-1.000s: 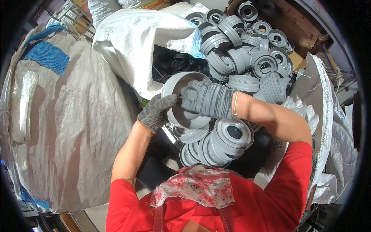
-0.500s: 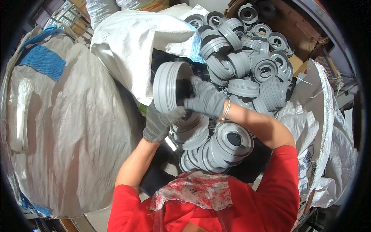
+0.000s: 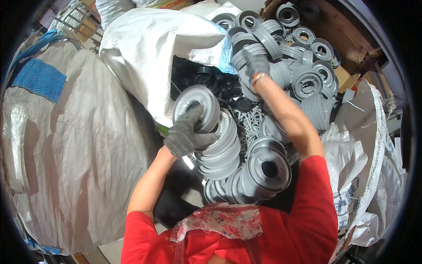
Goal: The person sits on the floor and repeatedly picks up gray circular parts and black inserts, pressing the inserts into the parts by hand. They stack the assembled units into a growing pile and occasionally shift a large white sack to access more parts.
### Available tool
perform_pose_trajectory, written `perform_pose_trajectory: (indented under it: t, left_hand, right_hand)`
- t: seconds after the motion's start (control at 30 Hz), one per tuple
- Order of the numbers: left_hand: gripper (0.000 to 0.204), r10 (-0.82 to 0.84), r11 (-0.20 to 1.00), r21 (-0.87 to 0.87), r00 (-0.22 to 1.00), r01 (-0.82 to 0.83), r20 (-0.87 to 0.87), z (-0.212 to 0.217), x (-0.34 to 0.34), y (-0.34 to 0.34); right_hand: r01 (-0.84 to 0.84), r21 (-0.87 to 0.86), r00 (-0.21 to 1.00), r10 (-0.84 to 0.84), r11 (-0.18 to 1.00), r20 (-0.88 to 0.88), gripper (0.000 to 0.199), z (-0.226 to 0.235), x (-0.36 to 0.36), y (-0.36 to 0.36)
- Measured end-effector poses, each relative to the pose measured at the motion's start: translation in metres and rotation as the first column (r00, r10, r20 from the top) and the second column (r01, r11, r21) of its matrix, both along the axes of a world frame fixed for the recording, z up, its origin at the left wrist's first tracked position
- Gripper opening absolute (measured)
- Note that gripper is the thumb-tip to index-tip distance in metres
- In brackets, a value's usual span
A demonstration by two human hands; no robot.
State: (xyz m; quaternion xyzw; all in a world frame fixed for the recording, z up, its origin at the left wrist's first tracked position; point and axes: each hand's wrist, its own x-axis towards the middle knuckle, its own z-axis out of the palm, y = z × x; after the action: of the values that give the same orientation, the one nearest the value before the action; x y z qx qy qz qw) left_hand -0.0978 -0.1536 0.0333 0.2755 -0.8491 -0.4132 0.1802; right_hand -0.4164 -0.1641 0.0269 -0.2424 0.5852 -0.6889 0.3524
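Observation:
My left hand, in a grey knit glove, grips a grey plastic spool by its hub, on top of a leaning stack of grey spools. My right hand, also gloved, reaches far forward into the pile of loose grey spools and rests on one of them; whether its fingers are closed on it is hidden. Another stack of grey spools lies close to my chest.
An open white woven sack holds black round parts. A large full white bulk bag with a blue patch stands at left. More white sacking lies at right, and a wooden box edge at back.
My right hand let go of the spool and reached forward into the loose pile. My left hand kept the spool and brought it down onto the leaning stack.

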Motion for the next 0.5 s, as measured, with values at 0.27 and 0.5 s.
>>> perform_pose_trajectory:
  t: [0.27,0.5]
  left_hand:
    - [0.063,0.137,0.958,0.259,0.99,-0.121,-0.044,0.057,-0.022,-0.018]
    - [0.032,0.522,0.769,0.588,0.778,-0.251,-0.35,0.066,-0.067,-0.057]
  right_hand:
    - [0.256,0.172,0.7,-0.06,0.951,-0.711,0.029,-0.024,-0.051,-0.036]
    - [-0.432,0.091,0.211,0.199,0.897,-0.957,0.018,0.053,0.093,0.026]
